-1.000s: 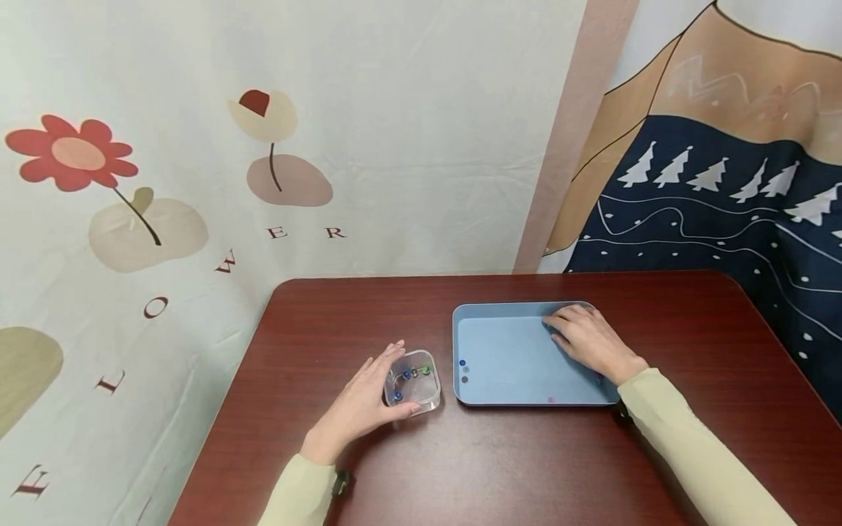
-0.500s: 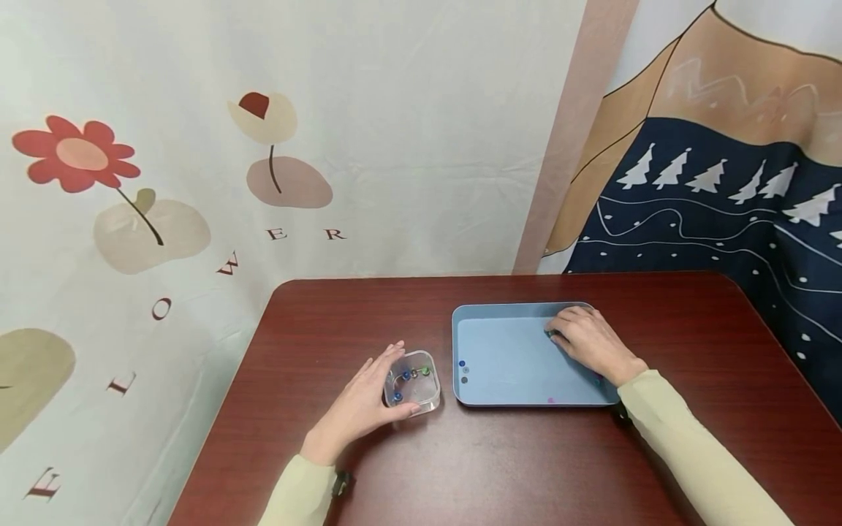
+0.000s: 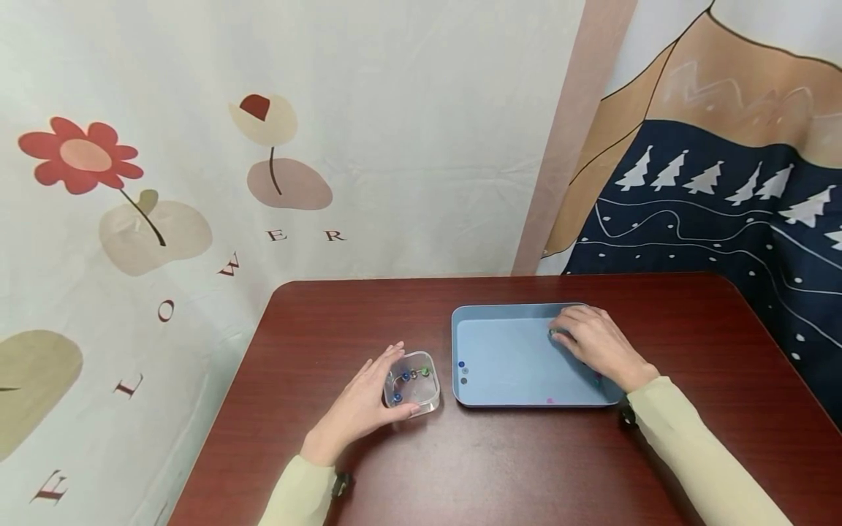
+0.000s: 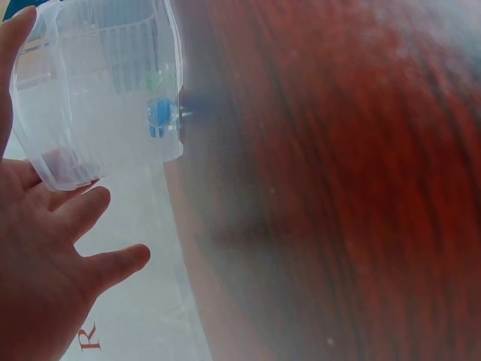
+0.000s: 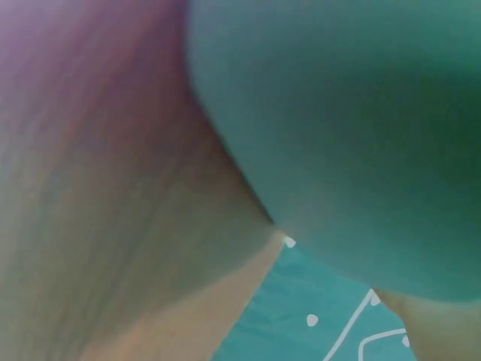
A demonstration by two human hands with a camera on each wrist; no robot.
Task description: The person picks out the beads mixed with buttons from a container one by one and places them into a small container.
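Note:
In the head view my left hand (image 3: 358, 405) holds a small clear plastic box (image 3: 430, 398), thumb on the near side and fingers round the far side. Several blue and green beads, among them a blue bead (image 3: 397, 397), lie inside it. The left wrist view shows the box (image 4: 98, 113) between thumb and fingers, with a blue bead (image 4: 159, 113) low against its wall. My right hand (image 3: 595, 343) is over the right part of a blue tray (image 3: 506, 351). Its thumb and fingers pinch a small dark green bead (image 3: 551, 333); the hand hides part of the tray.
Near the tray's left wall lie a dark blue bead (image 3: 461, 364) and a dark grey bead (image 3: 464, 380). A pink bead (image 3: 550, 400) sits by the front wall. The brown table (image 3: 500, 467) meets a printed curtain (image 3: 421, 146) at its back edge.
My right hand has drawn slightly toward me and to the right within the tray, and the green bead now shows between its fingertips. The left hand and the box have stayed put.

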